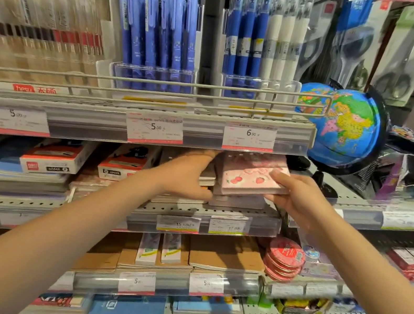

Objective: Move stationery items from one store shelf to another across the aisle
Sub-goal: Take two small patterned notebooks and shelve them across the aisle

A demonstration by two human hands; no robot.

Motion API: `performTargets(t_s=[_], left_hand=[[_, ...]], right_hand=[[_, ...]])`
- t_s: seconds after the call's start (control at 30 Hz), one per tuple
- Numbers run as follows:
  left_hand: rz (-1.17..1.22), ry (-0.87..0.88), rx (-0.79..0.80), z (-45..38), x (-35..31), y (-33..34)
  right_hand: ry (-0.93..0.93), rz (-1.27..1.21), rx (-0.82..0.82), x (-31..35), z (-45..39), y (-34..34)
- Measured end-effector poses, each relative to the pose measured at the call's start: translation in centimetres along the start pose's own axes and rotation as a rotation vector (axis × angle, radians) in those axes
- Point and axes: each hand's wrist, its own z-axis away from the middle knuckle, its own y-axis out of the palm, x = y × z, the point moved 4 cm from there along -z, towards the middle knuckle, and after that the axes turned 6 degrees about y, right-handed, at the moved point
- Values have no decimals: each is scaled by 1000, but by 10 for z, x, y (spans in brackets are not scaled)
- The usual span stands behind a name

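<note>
A pink strawberry notebook [248, 182] is gripped at its right edge by the right hand [295, 197], atop a stack at the middle shelf's [190, 210] right end. The left hand [189, 173], fingers curled, is braced against neighbouring notebooks. Whether picking or placing is in hand cannot be told; level handling under the upper shelf is needed next.

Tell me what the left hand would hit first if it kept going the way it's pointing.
Probably the stack of pale notebooks under the pink strawberry-print notebook that the right hand holds. The left hand points right, deeper into that shelf; depth is unclear.
</note>
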Motion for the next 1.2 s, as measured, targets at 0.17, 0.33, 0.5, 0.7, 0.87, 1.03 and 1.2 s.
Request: performTargets(t_s=[0.17, 0.33, 0.5, 0.7, 0.87, 1.03, 1.2], left_hand=[[254, 14, 78, -23, -6, 21], [274, -7, 12, -37, 4, 28], [306, -11, -32, -41, 8, 31], [304, -72, -119, -43, 9, 35], [247, -151, -146, -41, 7, 36], [261, -62, -192, -35, 8, 35], [15, 171, -551, 27, 2, 34]], right_hand=[[-32, 71, -35, 6, -24, 8], [-241, 350, -171, 19, -37, 5], [-326, 794, -283, 25, -36, -2], [-316, 957, -115, 20, -41, 11], [-348, 1008, -144, 15, -45, 14], [-370, 1189, -208, 9, -41, 14], [-970, 1120, -300, -19, 6, 31]])
